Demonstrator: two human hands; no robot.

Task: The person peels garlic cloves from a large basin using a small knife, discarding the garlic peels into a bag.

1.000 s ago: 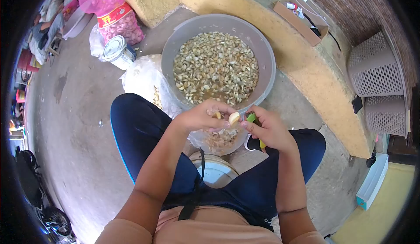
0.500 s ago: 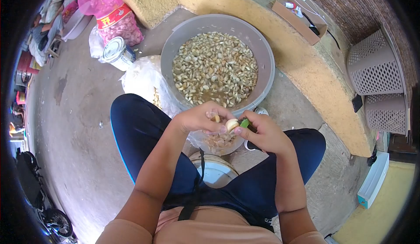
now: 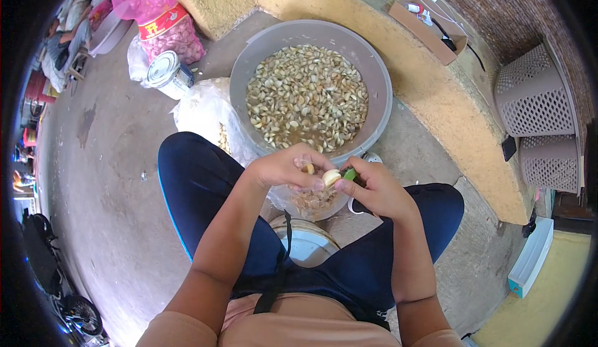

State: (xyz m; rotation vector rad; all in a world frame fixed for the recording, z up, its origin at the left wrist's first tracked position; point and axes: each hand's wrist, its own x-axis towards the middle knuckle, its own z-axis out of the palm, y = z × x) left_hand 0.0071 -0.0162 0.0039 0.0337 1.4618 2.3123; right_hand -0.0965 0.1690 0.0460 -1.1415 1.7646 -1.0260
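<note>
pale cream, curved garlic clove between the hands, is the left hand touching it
Touching: the head view shows the left hand pinching the pale cream, curved garlic clove, with no gap between them.

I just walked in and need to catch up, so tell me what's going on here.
A person has both hands on a garlic clove above some skins. The left hand pinches the clove, with a second piece tucked in it. The right hand is up against the clove, holding a green tool that is mostly hidden. Just beyond, a tub holds many more cloves in liquid.
</note>
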